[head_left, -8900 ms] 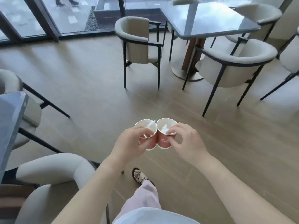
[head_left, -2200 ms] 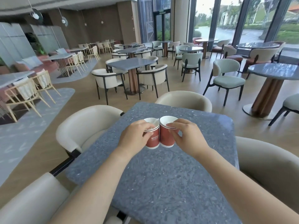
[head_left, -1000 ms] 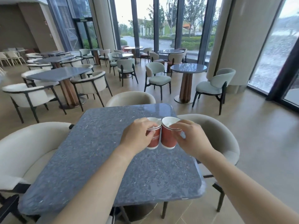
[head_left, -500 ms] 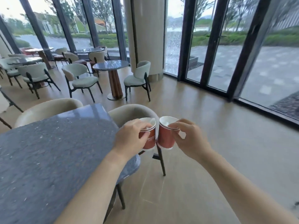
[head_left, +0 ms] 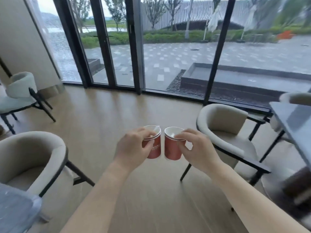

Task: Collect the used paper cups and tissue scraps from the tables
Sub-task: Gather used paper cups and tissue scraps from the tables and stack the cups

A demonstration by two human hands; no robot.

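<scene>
Indoors, above the pale wooden floor (head_left: 101,118) between cream round-backed armchairs (head_left: 223,121), the left hand (head_left: 133,148) gripped a white-rimmed red paper cup (head_left: 155,149) and the right hand (head_left: 198,148) pinched a second red paper cup (head_left: 172,151) at its rim, both upright, side by side and just apart, with white tissue scraps (head_left: 156,128) inside.

Nothing can be read for sure. The only print in view is white lettering, with a smaller line under it, on the red wall of the left paper cup (head_left: 156,153), just beside the thumb of the left hand (head_left: 133,149) that grips it; the letters are too blurred to make out. The right paper cup (head_left: 172,149), pinched by the right hand (head_left: 196,148), shows plain red
</scene>
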